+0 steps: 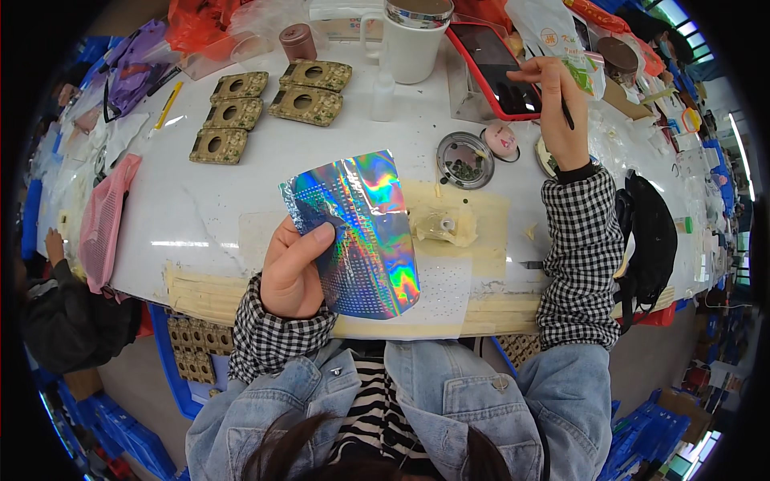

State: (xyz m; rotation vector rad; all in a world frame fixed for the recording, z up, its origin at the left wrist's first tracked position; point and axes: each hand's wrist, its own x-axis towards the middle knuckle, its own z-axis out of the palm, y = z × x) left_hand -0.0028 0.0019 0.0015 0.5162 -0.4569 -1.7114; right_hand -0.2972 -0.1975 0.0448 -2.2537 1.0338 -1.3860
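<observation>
We note our left hand (295,268) pinching a holographic foil sheet (361,232) between thumb and fingers, held above the near edge of the white counter (233,200). Our right hand (561,108) is closed round a thin dark stick (566,112) at the far right, touching a red-cased phone (493,68). Between them a round metal dish (465,160) holds small dark beads. Bare counter lies left of centre.

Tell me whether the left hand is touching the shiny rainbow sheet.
Touching. The head view shows the left hand gripping the shiny rainbow sheet, thumb pressed flat on its front face above the table.
</observation>
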